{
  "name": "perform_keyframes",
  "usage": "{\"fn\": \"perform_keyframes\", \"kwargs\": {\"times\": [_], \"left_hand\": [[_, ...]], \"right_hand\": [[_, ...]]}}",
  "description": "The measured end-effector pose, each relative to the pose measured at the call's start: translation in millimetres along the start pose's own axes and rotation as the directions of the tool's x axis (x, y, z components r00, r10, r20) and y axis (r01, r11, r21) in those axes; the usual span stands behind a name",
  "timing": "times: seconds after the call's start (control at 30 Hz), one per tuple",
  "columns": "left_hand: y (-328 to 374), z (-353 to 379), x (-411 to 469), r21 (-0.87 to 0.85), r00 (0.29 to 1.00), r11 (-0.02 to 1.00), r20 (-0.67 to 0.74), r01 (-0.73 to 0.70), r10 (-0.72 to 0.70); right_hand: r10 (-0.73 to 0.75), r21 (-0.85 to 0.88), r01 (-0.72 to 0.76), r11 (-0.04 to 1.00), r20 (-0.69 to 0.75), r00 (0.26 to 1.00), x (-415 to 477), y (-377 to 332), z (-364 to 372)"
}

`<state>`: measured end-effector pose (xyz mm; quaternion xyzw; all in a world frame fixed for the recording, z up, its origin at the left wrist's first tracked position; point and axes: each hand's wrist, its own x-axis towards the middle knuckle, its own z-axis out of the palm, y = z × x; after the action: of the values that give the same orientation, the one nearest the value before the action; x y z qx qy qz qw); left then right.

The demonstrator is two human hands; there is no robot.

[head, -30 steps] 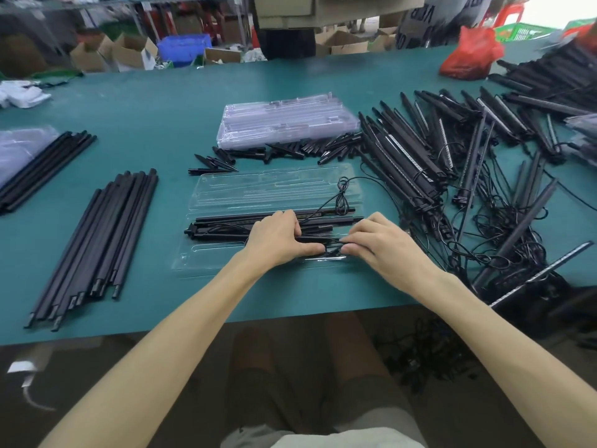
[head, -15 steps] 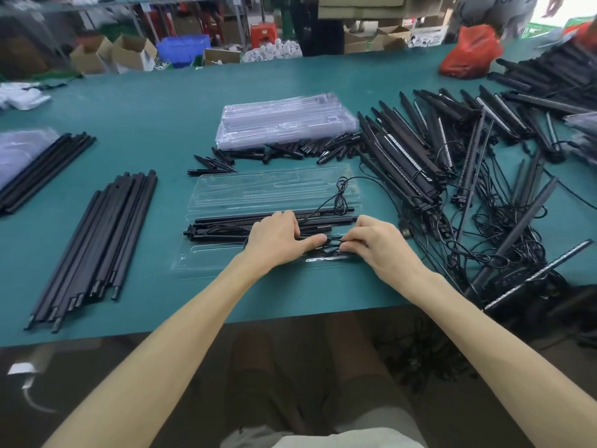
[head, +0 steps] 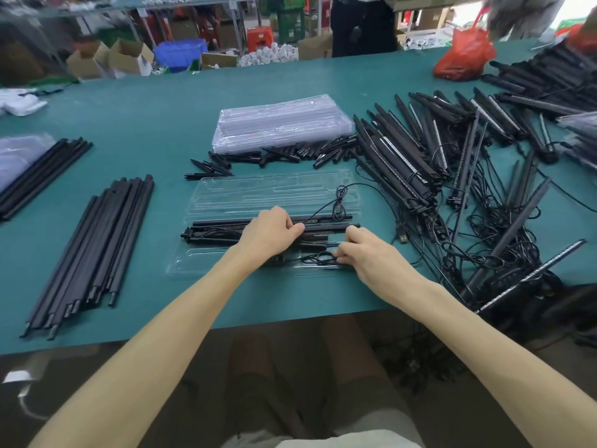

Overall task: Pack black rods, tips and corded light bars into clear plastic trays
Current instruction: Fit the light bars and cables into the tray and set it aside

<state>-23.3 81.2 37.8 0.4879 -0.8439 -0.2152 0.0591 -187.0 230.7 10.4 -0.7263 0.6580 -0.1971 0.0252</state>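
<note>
An open clear plastic tray [head: 258, 192] lies in front of me on the green table. Black rods and a light bar [head: 219, 228] sit in its middle slots. My left hand [head: 271, 232] lies over them, fingers curled round the light bar, thumb pointing right. My right hand [head: 371, 257] pinches a coiled black cord [head: 319, 258] at the tray's near right slot. A second cord loop [head: 339, 205] lies on the tray's far right part.
A stack of clear trays [head: 281, 124] stands behind, with loose black tips [head: 290, 153] in front of it. Black rods [head: 97, 247] lie at left, more rods [head: 42, 176] far left. Tangled corded light bars [head: 403, 156] fill the right. A red bag [head: 465, 56] sits far right.
My hands have drawn slightly apart, so the coiled cord now shows between them. My left hand shifted a little away from me onto the bars.
</note>
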Motion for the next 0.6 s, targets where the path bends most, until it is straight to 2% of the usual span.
{"fn": "perform_keyframes", "kwargs": {"times": [0.13,0.23,0.43,0.5,0.6], "left_hand": [[8.8,4.2,6.3,-0.014,0.995,0.999,-0.098,-0.037,0.035],[15.0,9.7,12.9,-0.039,0.979,0.99,-0.16,-0.133,0.126],[30.9,16.6,30.5,-0.058,0.964,0.966,-0.103,-0.251,0.245],[30.9,13.5,33.8,-0.132,0.959,0.958,-0.158,-0.256,0.234],[16.7,-1.9,36.7,-0.382,0.968,0.906,-0.23,-0.181,0.096]], "right_hand": [[-0.089,-0.06,0.085,0.995,-0.063,0.994,-12.2,-3.2,-7.4],[-0.12,-0.125,0.109,0.986,-0.087,0.989,-15.1,-4.5,-4.3],[-0.126,-0.134,0.107,0.985,-0.143,0.982,-12.7,-3.2,0.2],[-0.113,-0.125,0.094,0.988,-0.158,0.981,-13.9,-4.1,0.7],[-0.097,-0.106,0.079,0.991,-0.179,0.979,-15.1,-6.5,1.6]]}}
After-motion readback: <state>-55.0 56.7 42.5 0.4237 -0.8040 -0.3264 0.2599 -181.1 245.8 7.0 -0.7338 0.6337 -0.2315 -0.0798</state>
